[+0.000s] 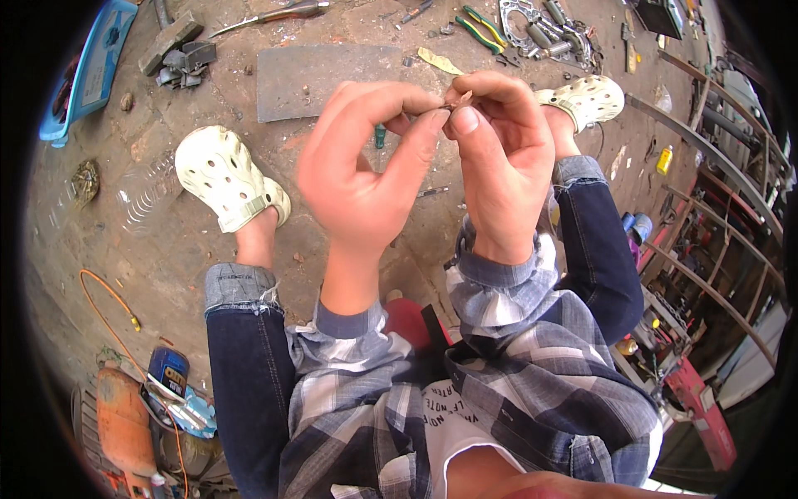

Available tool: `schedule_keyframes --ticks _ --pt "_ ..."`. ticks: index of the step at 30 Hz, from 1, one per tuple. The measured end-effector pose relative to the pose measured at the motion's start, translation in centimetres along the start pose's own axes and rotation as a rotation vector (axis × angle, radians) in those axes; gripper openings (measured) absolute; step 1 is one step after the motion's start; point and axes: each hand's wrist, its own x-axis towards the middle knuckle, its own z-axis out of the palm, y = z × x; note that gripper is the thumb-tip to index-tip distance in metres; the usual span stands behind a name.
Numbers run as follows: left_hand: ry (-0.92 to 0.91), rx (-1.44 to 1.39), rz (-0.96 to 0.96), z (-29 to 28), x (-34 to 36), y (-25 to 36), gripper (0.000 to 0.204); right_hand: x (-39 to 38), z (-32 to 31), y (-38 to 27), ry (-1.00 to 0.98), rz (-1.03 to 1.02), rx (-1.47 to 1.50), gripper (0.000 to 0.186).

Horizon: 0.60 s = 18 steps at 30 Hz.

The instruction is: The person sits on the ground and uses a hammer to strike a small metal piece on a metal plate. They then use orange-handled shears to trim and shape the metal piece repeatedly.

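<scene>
My left hand and my right hand are raised together in front of me, above the floor. Between the fingertips of both is a small, thin brownish piece, too small to name. Thumb and forefinger of each hand are pinched on it. A flat greyish sheet lies on the ground beyond my left hand. Past my right hand are green-and-yellow pliers and a strip of yellowish material. A green-handled tool shows partly behind my left hand.
A metal gasket plate with several metal cylinders lies far right. Far left are a screwdriver, a hammer and a blue tray. Metal racking lines the right; an orange tank and hose are lower left.
</scene>
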Motion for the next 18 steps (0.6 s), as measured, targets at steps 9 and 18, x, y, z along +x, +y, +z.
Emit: schedule_keyframes --ticks 9,18 --pt "-0.013 -0.693 -0.527 -0.49 -0.38 0.72 0.011 0.33 0.14 -0.26 0.012 0.03 0.016 0.021" --pt "-0.03 -0.606 -0.581 -0.64 -0.42 0.73 0.008 0.21 -0.09 -0.67 -0.043 0.124 -0.049 0.013"
